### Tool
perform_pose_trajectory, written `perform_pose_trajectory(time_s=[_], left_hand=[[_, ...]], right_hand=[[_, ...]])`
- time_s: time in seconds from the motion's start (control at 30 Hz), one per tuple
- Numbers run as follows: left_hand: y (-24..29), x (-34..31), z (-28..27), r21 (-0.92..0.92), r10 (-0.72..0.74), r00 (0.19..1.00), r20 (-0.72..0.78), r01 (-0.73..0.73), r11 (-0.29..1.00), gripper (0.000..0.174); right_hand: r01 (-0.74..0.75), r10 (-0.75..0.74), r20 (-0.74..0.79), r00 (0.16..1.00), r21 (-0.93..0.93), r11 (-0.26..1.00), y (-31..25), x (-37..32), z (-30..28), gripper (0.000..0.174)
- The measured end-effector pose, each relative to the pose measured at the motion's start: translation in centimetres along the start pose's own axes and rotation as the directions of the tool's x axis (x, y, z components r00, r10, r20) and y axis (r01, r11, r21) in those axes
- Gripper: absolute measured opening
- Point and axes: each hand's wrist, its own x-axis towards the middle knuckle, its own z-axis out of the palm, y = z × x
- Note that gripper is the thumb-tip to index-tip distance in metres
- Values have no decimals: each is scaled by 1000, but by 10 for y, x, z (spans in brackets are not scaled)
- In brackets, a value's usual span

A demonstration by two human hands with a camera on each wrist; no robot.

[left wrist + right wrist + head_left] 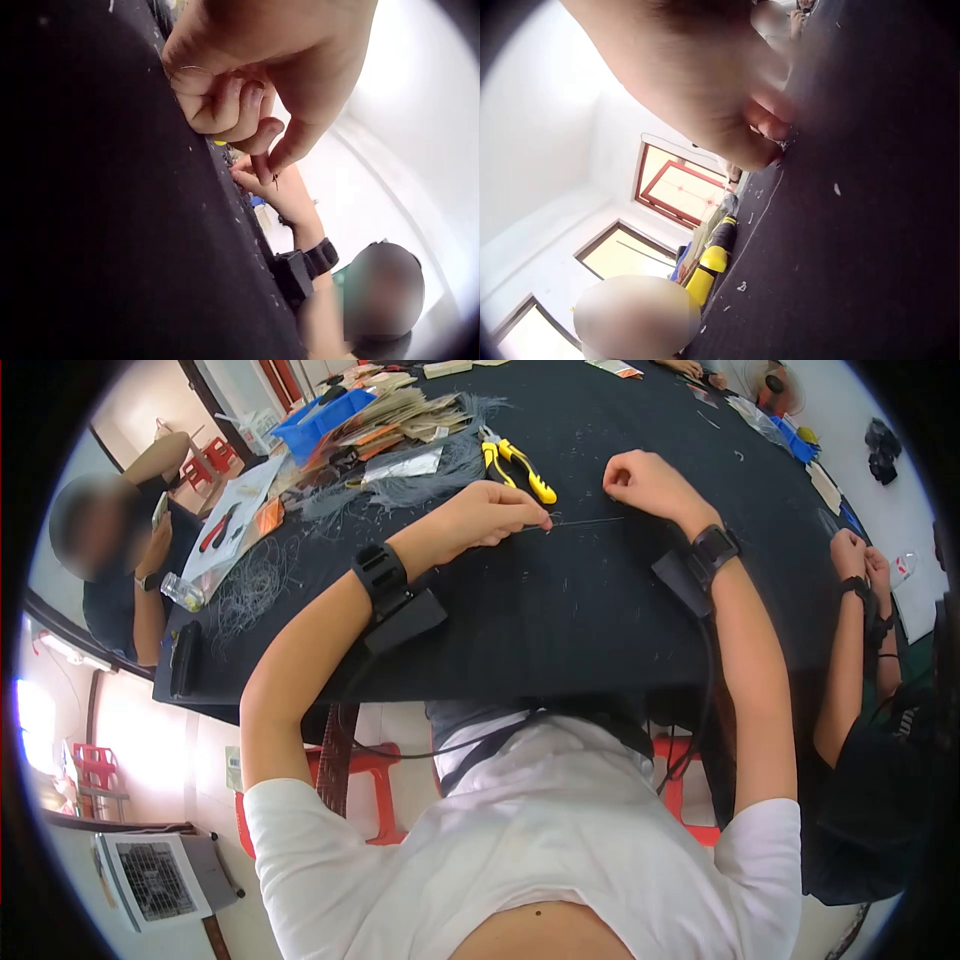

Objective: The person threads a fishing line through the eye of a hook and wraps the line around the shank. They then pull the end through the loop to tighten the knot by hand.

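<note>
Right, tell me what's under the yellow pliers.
The black table shows between the handles of the pliers, and grey strands lie by their tip. Whatever is directly beneath is covered, so whether strands run under the tip can't be told.

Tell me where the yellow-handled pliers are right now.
In the head view, the pliers lie on the black table, just beyond the left hand and right of the tangle of grey strands.

- Passage: open tabletop between the forearms, up to the thin wire.
- Obstruction: wire extends from left hand toward right hand.
- Obstruction: pliers lie just beyond left hand; packet pile occupies far left.
- Passage: tabletop beyond right hand.
</note>
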Motion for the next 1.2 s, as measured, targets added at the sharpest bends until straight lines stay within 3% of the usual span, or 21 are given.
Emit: perform_pose_trajectory(time_s=[0.13, 0.17, 0.47, 0.57, 0.6, 0.67, 0.7, 0.8, 0.93, 1.2], left_hand=[[-5, -3, 4, 102, 93, 995, -18, -91, 991, 19], [-5, -3, 5, 103, 95, 995, -18, -92, 990, 18], [-4, -4, 5, 116, 74, 997, -7, -73, 991, 18], [-3, -5, 4, 70, 69, 997, -22, -68, 995, 19], [-3, -5, 5, 52, 69, 997, -38, -67, 996, 20], [-2, -5, 6, 22, 70, 995, -74, -69, 997, 21], [-2, -5, 6, 10, 69, 993, -94, -68, 998, 22], [-3, -6, 5, -26, 49, 991, -128, -52, 998, 24], [-2, -6, 4, -57, 39, 991, -125, -47, 997, 25], [-10, -2, 1, -189, 52, 986, -160, -82, 978, 20]], right_hand=[[-47, 41, -59, 997, -108, 993, -9, -7, -14, 14], [-84, 87, 18, 996, -116, 990, -14, -8, -18, 15], [-123, 131, 65, 989, -107, 987, -19, -10, -11, 14], [-35, 36, -10, 999, 58, 998, -17, -6, -9, 13], [36, -34, -13, 999, 216, 976, -18, -5, -7, 13], [168, -168, -46, 985, 507, 845, -27, -1, -1, 14], [199, -221, -31, 975, 568, 798, -33, -1, 2, 12], [153, -239, 42, 970, 658, 737, -49, -5, 7, 11], [249, -267, -25, 963, 450, 857, -66, -15, 0, 12], [365, -341, -129, 931, 321, 874, -84, -19, 5, 11]])
